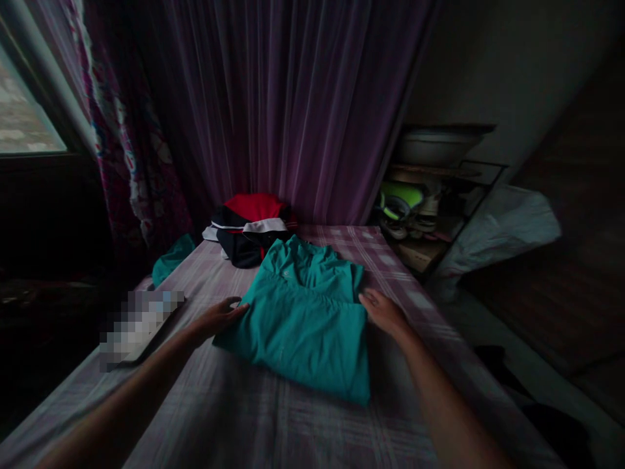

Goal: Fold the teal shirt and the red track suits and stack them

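A teal jacket (303, 332) lies on the bed, its lower part folded up over the chest. The collar end points away from me, and a small pale logo shows on the upper left. My left hand (224, 314) holds the left end of the folded-up part, thumb and fingers closed at the edge. At the opposite corner, my right hand (383, 311) has its fingertips closed on the fabric edge. Both forearms reach in from the bottom of the view. The undersides of the fingers are partly hidden and dim.
Red, navy and white clothes (251, 228) are heaped behind the jacket. A blurred-out flat object (141, 329) lies left, near another teal cloth (173, 259). Purple curtains (293, 111) hang behind the checked bedsheet (234, 417). Right of the bed stand a shelf with shoes (424, 215) and a plastic bag (508, 225).
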Demonstrator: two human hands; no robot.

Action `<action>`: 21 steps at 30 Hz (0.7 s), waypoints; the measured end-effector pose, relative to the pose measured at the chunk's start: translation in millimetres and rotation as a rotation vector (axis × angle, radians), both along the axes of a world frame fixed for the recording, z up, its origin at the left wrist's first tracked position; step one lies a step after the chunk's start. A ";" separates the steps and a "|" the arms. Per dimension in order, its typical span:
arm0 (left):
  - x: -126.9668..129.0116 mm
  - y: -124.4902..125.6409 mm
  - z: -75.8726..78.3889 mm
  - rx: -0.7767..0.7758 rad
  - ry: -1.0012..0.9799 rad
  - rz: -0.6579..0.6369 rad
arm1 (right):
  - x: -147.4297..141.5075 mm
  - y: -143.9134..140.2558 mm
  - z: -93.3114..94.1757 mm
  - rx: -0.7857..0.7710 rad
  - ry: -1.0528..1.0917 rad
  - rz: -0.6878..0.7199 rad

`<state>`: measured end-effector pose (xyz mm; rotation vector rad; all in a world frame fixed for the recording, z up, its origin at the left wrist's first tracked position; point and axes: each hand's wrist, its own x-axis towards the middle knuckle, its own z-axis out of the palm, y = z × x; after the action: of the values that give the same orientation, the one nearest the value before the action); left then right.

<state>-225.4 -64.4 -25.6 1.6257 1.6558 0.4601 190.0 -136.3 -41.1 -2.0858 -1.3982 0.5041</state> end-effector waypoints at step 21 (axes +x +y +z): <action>25.0 -19.8 7.0 0.148 0.027 0.004 | -15.0 -29.7 -32.6 0.335 0.272 0.036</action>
<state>-200.3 -84.1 -18.5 1.7424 1.6794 0.5765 175.0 -166.0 -73.8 -1.6612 -1.2652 0.5074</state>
